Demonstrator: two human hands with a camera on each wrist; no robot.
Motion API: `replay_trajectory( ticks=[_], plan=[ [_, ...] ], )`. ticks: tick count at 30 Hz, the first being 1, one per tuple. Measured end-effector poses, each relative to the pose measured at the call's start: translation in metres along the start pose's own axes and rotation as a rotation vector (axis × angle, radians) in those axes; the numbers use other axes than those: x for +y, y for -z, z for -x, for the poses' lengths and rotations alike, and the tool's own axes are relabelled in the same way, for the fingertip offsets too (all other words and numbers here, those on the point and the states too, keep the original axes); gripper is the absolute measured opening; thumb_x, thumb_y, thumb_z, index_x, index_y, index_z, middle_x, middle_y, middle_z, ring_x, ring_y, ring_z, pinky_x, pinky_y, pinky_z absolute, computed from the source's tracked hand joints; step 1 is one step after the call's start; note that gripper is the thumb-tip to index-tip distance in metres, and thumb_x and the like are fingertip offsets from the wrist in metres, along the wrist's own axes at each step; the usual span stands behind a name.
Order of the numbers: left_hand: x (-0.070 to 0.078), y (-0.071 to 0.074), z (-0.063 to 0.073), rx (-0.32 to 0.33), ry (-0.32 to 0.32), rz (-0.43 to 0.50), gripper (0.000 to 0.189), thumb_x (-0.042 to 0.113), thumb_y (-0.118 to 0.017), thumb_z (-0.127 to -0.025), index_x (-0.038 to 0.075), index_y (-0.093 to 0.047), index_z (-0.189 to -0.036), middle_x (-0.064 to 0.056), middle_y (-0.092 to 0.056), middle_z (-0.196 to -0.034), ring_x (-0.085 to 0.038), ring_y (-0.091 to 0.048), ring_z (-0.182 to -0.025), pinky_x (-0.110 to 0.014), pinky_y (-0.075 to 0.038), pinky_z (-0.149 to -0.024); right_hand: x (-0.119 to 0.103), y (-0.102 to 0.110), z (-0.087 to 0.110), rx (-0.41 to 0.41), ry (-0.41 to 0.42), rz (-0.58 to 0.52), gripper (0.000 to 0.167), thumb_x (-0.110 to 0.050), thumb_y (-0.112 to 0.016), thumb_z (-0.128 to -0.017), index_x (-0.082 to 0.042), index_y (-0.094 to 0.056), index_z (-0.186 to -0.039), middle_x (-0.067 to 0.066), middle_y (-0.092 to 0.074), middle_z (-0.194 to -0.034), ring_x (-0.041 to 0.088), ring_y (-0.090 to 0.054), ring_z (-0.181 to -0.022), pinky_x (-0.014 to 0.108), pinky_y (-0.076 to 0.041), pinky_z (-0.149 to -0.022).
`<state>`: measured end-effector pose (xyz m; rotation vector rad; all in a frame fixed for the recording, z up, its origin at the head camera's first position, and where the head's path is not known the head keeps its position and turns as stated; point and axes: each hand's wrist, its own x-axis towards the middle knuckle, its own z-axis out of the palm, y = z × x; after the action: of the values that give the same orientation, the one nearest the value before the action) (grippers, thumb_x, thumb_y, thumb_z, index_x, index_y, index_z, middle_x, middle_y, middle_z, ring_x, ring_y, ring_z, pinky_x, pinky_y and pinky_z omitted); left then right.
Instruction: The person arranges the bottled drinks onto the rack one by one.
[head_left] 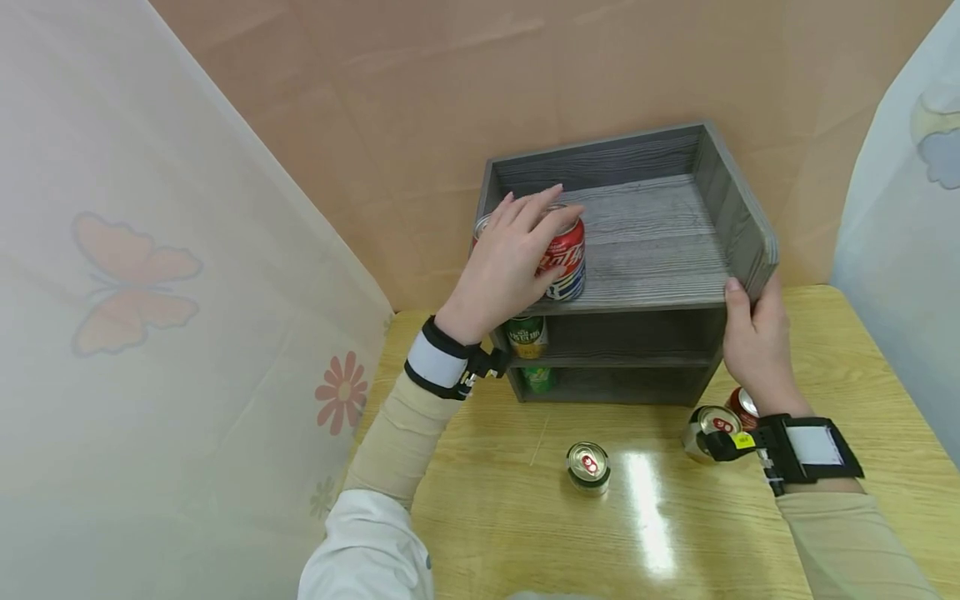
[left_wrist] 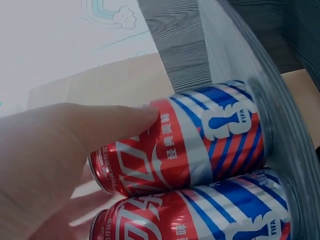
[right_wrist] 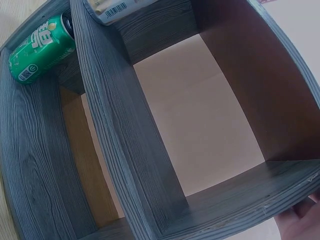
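My left hand [head_left: 504, 262] holds a red cola can [head_left: 572, 257] on the top shelf of a small grey wooden rack [head_left: 637, 242]. The thumb lies on the front of the can [left_wrist: 185, 142] in the left wrist view, and the other fingers go over and behind it. Right beside it stands a second red cola can [left_wrist: 235, 212], mostly hidden by the hand in the head view. My right hand [head_left: 759, 346] grips the rack's right side panel, thumb at the front edge and fingers round the outside.
A green-and-gold can [head_left: 528, 337] stands on the middle shelf, left side, above a green can [right_wrist: 42, 49] on the bottom shelf. On the wooden table [head_left: 487, 517] are a gold-topped can [head_left: 588, 468], another gold-topped can [head_left: 697, 429] and a red can [head_left: 741, 408] near the right wrist.
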<state>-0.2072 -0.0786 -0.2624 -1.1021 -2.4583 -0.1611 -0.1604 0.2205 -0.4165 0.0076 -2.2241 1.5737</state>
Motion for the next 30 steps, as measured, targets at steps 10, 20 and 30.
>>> replay_trajectory(
  ticks=[10, 20, 30],
  plan=[
    [0.017, -0.006, 0.009, 0.193, -0.218, 0.073, 0.048, 0.022, -0.079, -0.09, 0.01, -0.066, -0.134, -0.015, -0.055, -0.144, -0.03, -0.047, -0.134, -0.04, -0.016, -0.121, -0.001, 0.001, 0.0, -0.018, -0.019, -0.003, 0.05, -0.03, -0.034, -0.111, -0.027, -0.022, -0.159, 0.008, -0.027, -0.162, 0.018, -0.021, -0.149, 0.037, -0.01, -0.121],
    [0.031, -0.026, 0.03, 0.284, -0.276, 0.224, 0.034, 0.03, -0.077, -0.093, 0.009, -0.073, -0.119, -0.011, -0.064, -0.13, -0.022, -0.059, -0.119, -0.024, -0.038, -0.107, 0.0, 0.0, 0.0, -0.012, -0.02, 0.001, 0.049, -0.03, -0.034, -0.111, -0.023, -0.024, -0.159, 0.013, -0.03, -0.16, 0.02, -0.024, -0.148, 0.035, -0.013, -0.12],
    [0.04, -0.063, 0.06, 0.207, -0.225, 0.29, 0.037, 0.039, -0.077, -0.092, 0.011, -0.075, -0.115, -0.006, -0.068, -0.12, -0.014, -0.063, -0.11, -0.018, -0.044, -0.099, 0.001, -0.001, 0.0, 0.009, -0.011, 0.001, 0.049, -0.029, -0.036, -0.111, -0.02, -0.027, -0.158, 0.014, -0.033, -0.157, 0.019, -0.028, -0.145, 0.032, -0.016, -0.118]
  ],
)
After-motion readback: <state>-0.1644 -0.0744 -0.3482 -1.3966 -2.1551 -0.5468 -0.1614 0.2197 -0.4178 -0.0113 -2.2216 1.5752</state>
